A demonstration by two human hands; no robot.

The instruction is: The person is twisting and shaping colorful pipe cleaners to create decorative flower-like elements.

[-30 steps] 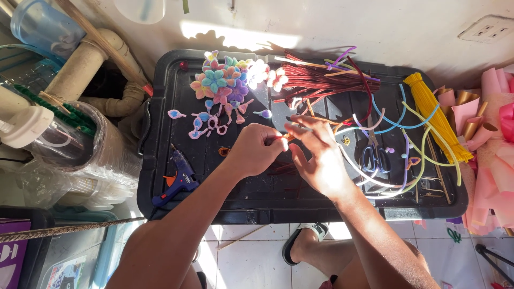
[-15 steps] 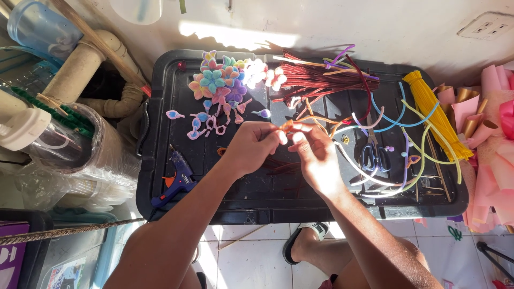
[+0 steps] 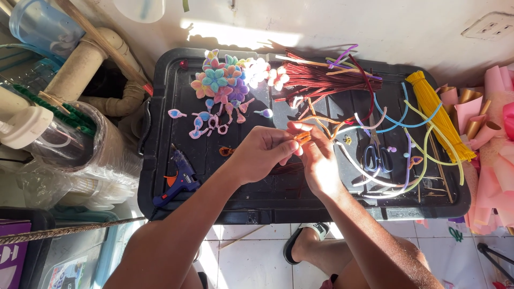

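My left hand (image 3: 262,153) and my right hand (image 3: 317,157) meet over the middle of a black plastic lid (image 3: 176,101). Both pinch one orange pipe cleaner (image 3: 302,137), bent between the fingertips. A pile of pastel pipe-cleaner flowers (image 3: 222,80) lies at the lid's far left, with several small looped petals (image 3: 206,120) below it. A bundle of dark red pipe cleaners (image 3: 321,80) lies at the far middle. A small orange loop (image 3: 226,151) rests just left of my left hand.
A blue glue gun (image 3: 179,176) lies at the lid's front left. Blue-handled scissors (image 3: 377,155) and long loose coloured pipe cleaners (image 3: 417,144) lie to the right, by a yellow bundle (image 3: 436,109). Pink paper (image 3: 490,134) is further right; plastic containers (image 3: 64,144) stand left.
Both hands have closed in on each other a little, and the fingers have worked the orange pipe cleaner between them. Nothing else on the lid has moved.
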